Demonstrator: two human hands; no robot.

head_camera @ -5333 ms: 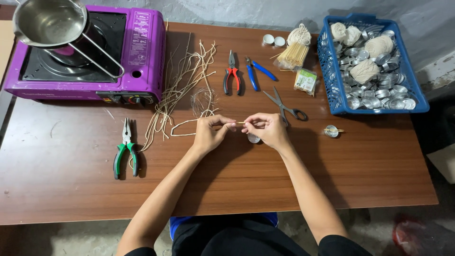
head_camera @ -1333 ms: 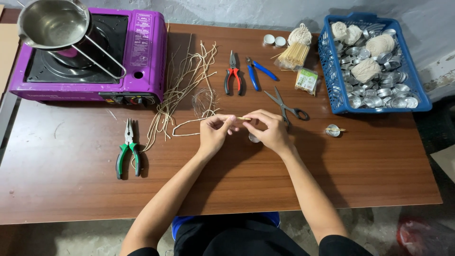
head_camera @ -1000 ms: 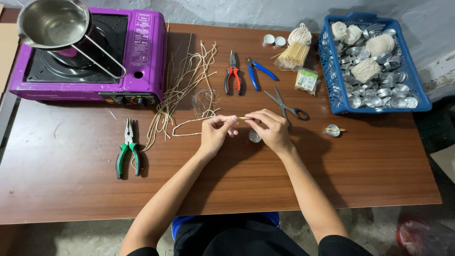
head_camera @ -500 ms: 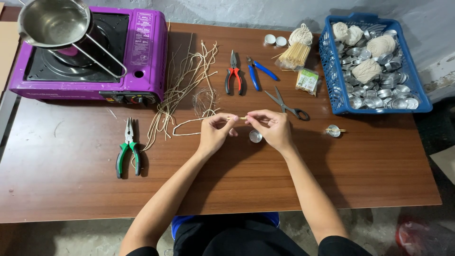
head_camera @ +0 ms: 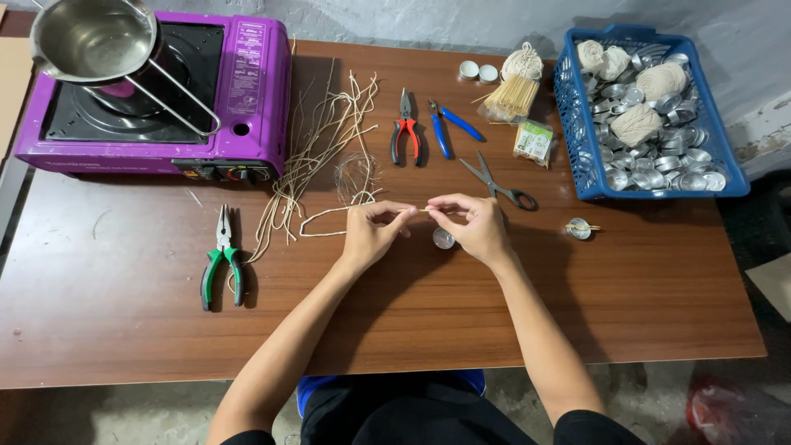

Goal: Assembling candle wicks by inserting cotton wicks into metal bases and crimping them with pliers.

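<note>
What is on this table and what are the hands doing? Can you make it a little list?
left hand: pinches a pale waxed string
right hand: pinches a thin wooden stick
under the hands: small round metal cup
left side: green-handled pliers, purple gas stove with steel saucepan
back: red-handled pliers, blue-handled pliers, grey scissors
right side: blue plastic basket of metal cups
surface: brown wooden table

The thin stick (head_camera: 424,209) pinched between both hands is too slight to make out, its ends hidden by the fingers (head_camera: 394,211). Just below it, the right hand (head_camera: 474,227) covers part of a small metal cup (head_camera: 443,239). Far left of the stick, the steel pot (head_camera: 89,37) is cut by the top edge.
</note>
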